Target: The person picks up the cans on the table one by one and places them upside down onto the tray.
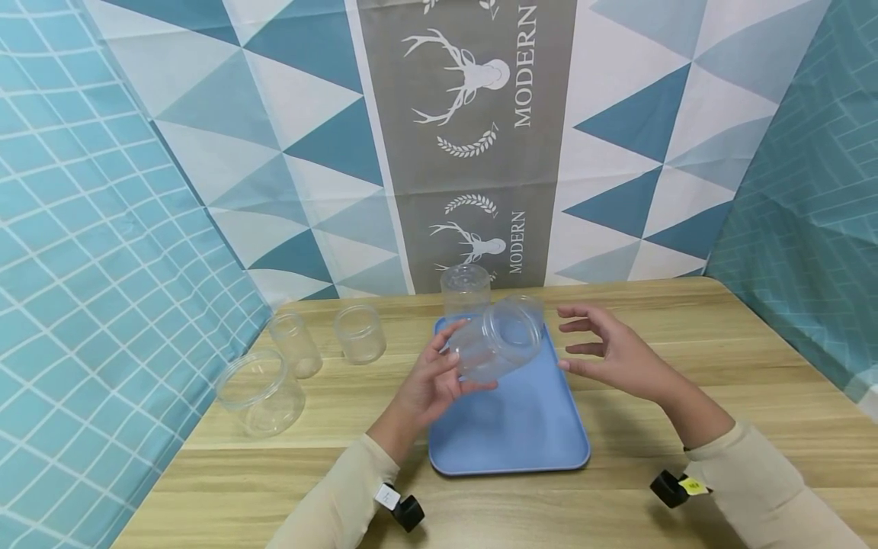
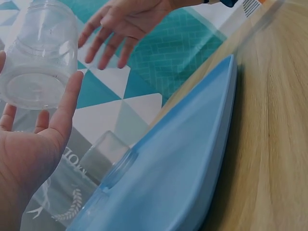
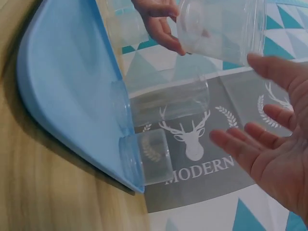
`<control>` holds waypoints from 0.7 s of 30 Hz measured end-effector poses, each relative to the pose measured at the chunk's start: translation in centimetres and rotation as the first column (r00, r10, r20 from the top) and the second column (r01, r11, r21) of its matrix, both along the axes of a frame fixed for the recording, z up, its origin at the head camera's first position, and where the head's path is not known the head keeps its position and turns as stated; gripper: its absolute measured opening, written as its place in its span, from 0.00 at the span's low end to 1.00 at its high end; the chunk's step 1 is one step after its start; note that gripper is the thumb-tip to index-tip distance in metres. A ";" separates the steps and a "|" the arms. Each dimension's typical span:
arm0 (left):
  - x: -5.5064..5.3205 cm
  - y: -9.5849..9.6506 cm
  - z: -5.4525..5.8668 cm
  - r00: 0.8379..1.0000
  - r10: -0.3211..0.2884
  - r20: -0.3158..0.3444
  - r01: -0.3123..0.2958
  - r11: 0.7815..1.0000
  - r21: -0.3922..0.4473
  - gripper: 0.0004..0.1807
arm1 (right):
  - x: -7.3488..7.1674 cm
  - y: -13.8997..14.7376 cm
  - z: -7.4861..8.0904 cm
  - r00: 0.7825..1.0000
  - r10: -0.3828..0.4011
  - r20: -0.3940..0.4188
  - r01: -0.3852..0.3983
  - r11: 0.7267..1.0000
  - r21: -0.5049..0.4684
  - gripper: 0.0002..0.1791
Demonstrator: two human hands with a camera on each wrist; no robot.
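My left hand (image 1: pixel 434 379) grips a clear plastic jar (image 1: pixel 473 351) by its base end and holds it tilted above a blue tray (image 1: pixel 514 435), mouth toward the right. In the left wrist view the thumb and fingers spread round the lower part of the jar (image 2: pixel 41 67). Just right of the jar's mouth is my right hand (image 1: pixel 613 354), fingers apart and loosely bent, with nothing in it. Two more clear jars stand on the tray's far end: a taller jar (image 3: pixel 171 102) and a shorter jar (image 3: pixel 151 156), the latter partly hidden behind the held jar in the head view.
Left of the tray, three clear containers stand on the wooden table (image 1: pixel 329 450): a wide jar (image 1: pixel 264 400), a slim jar (image 1: pixel 296 349) and a small jar (image 1: pixel 360 335). A patterned cloth (image 1: pixel 329 152) hangs behind the table, with tiled blue cloth (image 1: pixel 89 267) along the left.
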State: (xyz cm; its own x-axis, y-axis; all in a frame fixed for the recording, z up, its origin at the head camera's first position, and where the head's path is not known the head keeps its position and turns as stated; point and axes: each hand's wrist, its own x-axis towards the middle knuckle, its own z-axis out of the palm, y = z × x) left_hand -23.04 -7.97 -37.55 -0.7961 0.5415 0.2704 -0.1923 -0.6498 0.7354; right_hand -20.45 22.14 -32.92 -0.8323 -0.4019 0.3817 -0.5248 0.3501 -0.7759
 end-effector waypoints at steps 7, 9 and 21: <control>0.0 -0.9 0.1 1.000 0.028 -0.002 -0.028 1.000 0.000 0.27 | -0.3 0.1 -1.0 0.995 -0.090 0.047 0.087 0.995 0.058 0.34; 0.0 -1.3 0.1 0.999 0.042 0.001 -0.042 0.999 0.000 0.27 | -0.4 0.1 -1.2 0.993 -0.103 0.054 0.100 0.993 0.064 0.33; -0.3 -3.4 0.5 0.997 0.067 -0.026 -0.067 0.998 -0.007 0.26 | -0.8 0.6 -2.4 0.987 -0.089 0.137 0.061 0.980 0.191 0.34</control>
State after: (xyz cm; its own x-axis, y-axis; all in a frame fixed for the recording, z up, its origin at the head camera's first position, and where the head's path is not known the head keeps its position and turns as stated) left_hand -23.31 -11.32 -37.09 -0.8235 0.4894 0.2869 -0.1296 -0.6547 0.7447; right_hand -21.21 22.69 -35.29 -0.9037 -0.3887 0.1797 -0.3787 0.5293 -0.7592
